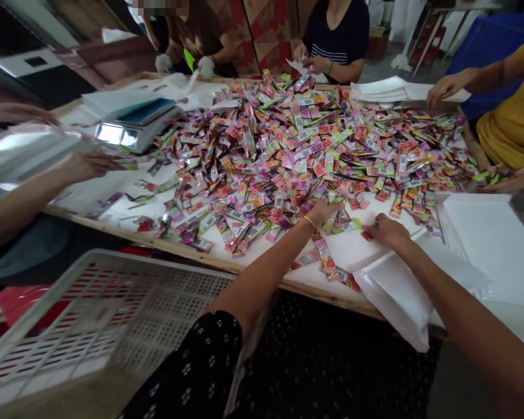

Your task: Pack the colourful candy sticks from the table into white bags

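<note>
Leftmost, the left hand (325, 210) reaches palm-down into the near edge of the heap of sachets (297, 151), fingers curled onto a few of them; whether it actually grips one I cannot tell. The heap spreads away and to the left of it across the surface (353, 247). Just right, the right hand (386, 231) lies loosely spread on bare surface, fingertips beside a loose red sachet (367, 235), holding nothing. A white bag (395, 291) lies under its wrist.
</note>
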Available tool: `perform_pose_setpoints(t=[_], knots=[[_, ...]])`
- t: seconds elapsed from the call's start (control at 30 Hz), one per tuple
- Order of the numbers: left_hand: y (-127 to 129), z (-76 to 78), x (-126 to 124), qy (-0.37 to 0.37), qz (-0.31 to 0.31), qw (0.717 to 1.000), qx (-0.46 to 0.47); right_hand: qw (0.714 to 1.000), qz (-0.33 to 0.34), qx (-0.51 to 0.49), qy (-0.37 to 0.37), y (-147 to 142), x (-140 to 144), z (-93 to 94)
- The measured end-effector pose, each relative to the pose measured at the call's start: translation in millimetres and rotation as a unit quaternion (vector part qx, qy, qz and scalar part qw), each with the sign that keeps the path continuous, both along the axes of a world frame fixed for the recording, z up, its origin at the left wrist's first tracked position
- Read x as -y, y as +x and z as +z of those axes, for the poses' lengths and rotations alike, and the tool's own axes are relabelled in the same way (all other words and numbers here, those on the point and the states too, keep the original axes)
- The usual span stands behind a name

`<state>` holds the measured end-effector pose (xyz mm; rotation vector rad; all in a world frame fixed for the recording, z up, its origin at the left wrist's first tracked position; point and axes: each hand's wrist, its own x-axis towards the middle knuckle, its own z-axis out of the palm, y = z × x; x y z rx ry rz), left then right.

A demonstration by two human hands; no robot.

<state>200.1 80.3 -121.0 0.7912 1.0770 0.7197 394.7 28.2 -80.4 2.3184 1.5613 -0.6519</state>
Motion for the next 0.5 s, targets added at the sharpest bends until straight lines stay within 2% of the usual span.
perform_pose_setpoints(t=[0.1,0.23,0.33,0.4,0.5], knots=[[-8,8.4,5,-0.108,-0.073,0.983,0.133,0.998,0.048,0.023,-0.024,-7,-1,-4.0],[-15,4.4,13,-0.190,-0.118,0.949,0.224,0.997,0.066,0.010,-0.031,-3,-1,-6.9],[-18,-2.0,17,-0.201,-0.115,0.940,0.250,0.998,0.061,-0.016,-0.005,6,1,-3.9],[-20,-4.1,20,-0.188,-0.117,0.939,0.261,0.996,0.047,-0.055,0.060,9,1,-0.1],[-23,-2.7,24,-0.144,-0.110,0.950,0.256,0.976,0.028,-0.148,0.157,6,-3,3.6]])
